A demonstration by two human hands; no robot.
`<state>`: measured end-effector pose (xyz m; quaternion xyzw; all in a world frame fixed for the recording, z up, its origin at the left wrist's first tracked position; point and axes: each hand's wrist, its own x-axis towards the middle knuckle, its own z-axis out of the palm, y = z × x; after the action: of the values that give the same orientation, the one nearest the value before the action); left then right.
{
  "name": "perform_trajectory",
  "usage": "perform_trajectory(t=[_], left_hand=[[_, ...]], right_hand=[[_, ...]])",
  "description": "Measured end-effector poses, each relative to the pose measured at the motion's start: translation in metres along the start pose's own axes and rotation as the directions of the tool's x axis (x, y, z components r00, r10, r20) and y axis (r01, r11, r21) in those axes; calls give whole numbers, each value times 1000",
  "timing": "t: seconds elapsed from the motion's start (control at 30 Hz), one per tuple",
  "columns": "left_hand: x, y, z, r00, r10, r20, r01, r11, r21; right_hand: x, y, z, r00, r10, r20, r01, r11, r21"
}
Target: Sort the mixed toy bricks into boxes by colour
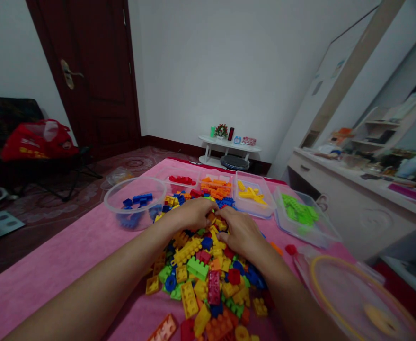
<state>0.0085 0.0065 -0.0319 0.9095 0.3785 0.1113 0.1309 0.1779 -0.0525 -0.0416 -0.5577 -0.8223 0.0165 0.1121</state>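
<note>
The bricks [198, 268] lay heaped on pink cloth [87, 270]. The left hand [198, 213] and right hand [241, 231] were close together over them, each grip half curled; I couldn't tell whether either held one. They looked light, stiff, smooth, probably best pinched by opposite sides.

Smooth plastic bricks [198, 268], glossy plastic bowl [112, 209], matt cloth [69, 253], metal door handle [66, 74]
</note>
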Motion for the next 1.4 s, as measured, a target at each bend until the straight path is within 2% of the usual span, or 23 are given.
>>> perform_trajectory(t=[0.1, 0.27, 0.4, 0.7, 0.83, 0.93, 1.0, 1.03, 1.13, 1.2, 1.23, 1.3, 1.4], left_hand=[[1, -1, 1, 1000, 5, -7, -5, 1000, -14], [2, -1, 4, 1000, 26, -16, -26, 1000, -11], [3, -1, 4, 1000, 18, -25, -19, 999, -40], [6, -6, 9, 999, 3, -45, -8, 993, -118], [9, -4, 7, 994, -53, -92, 32, 977, -212], [14, -4, 4, 969, -142, -203, 61, 931, -359], [17, -4, 2, 940, -192, -281, 44, 887, -461], [18, -4, 2, 925, -208, -319, 20, 862, -506], [20, 1, 1, 886, -235, -400, -72, 782, -619], [19, 6, 2, 879, -233, -415, -122, 734, -669], [18, 9, 3, 878, -221, -425, -142, 727, -672], [17, 15, 6, 872, -170, -459, -183, 757, -627], [16, 18, 8, 857, -63, -512, -243, 827, -507]], right_hand=[[1, -1, 2, 1000, 27, 12, -28, 1000, 6], [-1, -4, 1, 1000, -18, 24, 19, 999, -29], [-1, -3, 2, 1000, 4, 31, -2, 998, -66], [1, -2, 8, 999, 7, 35, -5, 999, -43], [5, 6, 6, 997, 28, -73, -21, 995, 98], [9, 13, 1, 970, 141, -198, -75, 948, 310], [10, 14, -3, 944, 273, -186, -137, 835, 534], [10, 13, -5, 929, 339, -147, -164, 734, 659], [9, 5, -10, 901, 432, 28, -174, 301, 938], [9, -2, -10, 907, 402, 122, -149, 37, 988], [9, -5, -9, 915, 373, 155, -141, -65, 988], [8, -10, -5, 927, 327, 186, -123, -205, 971], [9, -9, 1, 928, 326, 181, -71, -323, 944]])
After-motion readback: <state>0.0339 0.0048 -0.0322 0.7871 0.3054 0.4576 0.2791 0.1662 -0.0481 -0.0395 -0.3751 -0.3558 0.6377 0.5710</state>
